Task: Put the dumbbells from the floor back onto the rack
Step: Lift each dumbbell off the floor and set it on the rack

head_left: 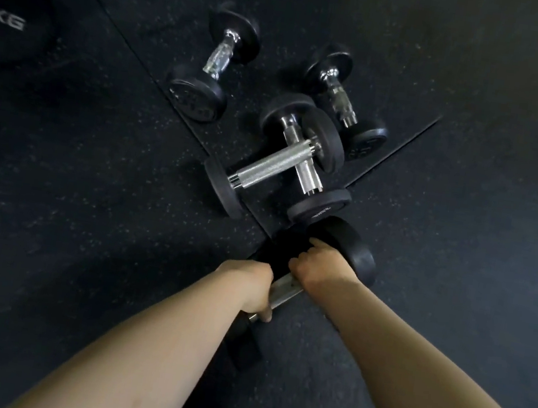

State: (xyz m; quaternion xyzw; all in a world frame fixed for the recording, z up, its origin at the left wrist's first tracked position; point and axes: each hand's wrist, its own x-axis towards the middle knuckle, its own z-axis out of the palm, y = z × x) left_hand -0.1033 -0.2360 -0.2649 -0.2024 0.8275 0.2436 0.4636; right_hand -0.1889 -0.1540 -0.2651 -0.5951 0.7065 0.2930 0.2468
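Down low at the bottom centre, the nearest dumbbell [286, 291] has both hands wrapped on its chrome handle: left hand [253, 291] closed round the near part, right hand [317, 266] closed round the far part, thumb up against the far head. The two fists sit just beside each other with a bit of bare handle between them. Can't tell if it's off the floor [86, 212] or resting on it.

Right past it, two more dumbbells are crossed, one [273, 166] lying over the other's [304, 160] handle, and the lower one's near head is almost touching the held dumbbell's far head, so pretty tight up there. Further out are two loose ones, one far left [216, 61] and one far right [342, 101], well apart from each other.

Plenty of open mat to the left and right of the arms. Mat seams run diagonally under the pile.

Far left edge there's a big black plate [7, 11] with white lettering ending in "KG"; the number is cut off. The marks on the dumbbell heads are too small to read.
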